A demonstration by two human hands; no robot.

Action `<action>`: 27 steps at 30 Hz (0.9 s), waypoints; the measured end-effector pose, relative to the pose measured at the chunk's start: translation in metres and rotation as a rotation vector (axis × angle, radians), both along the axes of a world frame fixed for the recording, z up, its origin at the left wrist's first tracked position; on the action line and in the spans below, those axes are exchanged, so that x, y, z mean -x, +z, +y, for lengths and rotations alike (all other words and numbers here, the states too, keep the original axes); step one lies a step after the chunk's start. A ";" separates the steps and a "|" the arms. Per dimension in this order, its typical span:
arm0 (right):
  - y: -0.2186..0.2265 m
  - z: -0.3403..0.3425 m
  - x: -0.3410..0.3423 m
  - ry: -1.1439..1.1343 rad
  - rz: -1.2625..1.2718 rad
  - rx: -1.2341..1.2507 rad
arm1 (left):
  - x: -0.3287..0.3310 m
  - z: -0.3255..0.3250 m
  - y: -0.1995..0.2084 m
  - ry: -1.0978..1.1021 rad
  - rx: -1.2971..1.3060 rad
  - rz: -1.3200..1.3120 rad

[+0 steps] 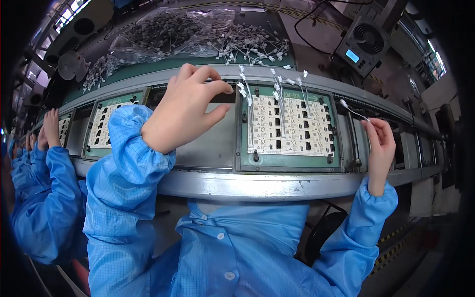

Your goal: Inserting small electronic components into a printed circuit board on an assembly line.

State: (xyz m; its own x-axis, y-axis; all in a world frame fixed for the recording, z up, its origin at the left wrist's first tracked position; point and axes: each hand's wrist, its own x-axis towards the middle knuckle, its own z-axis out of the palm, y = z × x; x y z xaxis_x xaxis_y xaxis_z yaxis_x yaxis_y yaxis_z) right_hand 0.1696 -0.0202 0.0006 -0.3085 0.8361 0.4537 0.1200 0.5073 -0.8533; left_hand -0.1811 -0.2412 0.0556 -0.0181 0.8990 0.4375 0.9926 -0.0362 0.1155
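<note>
At far left, a co-worker's hand (51,128) and blue sleeve (64,178) reach over the line. Next comes the left board (115,113), with black parts on its pale face, partly covered by the person's own sleeve. Beyond the rail, a big heap of wires (163,37), partly under clear plastic, lies on the green bench (282,30). The left hand (190,106) hangs above the gap between the boards; its grip is loose, thumb and forefinger well apart, with nothing visible in it, the fingertips near the connectors at the right board's upper left. That right board (267,148) sits in a green frame (297,163), with columns of black parts on it. Three loose bunches of white wires (282,105) run over it, their connectors mostly past its top edge. By the look of it, the work here is partway: several wires are laid, while one is in hand and many are heaped. Whether the laid ends are seated, I cannot tell. Right of the frame, the right hand (381,141) has its grip closed in a fingertip pinch on one white wire (353,108), off the board, its connector pointing up and left.
</note>
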 end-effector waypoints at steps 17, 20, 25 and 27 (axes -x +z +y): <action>-0.006 0.002 0.022 0.094 -0.347 0.345 | 0.028 0.179 0.004 0.081 0.375 0.251; -0.003 0.003 0.025 0.156 -0.360 0.356 | 0.033 0.188 0.003 0.017 0.475 0.196; 0.002 0.015 0.021 0.348 -0.347 0.395 | 0.008 0.211 -0.004 -0.021 0.379 0.242; 0.000 0.026 0.015 0.270 -0.347 0.251 | 0.006 0.216 -0.007 -0.038 0.368 0.265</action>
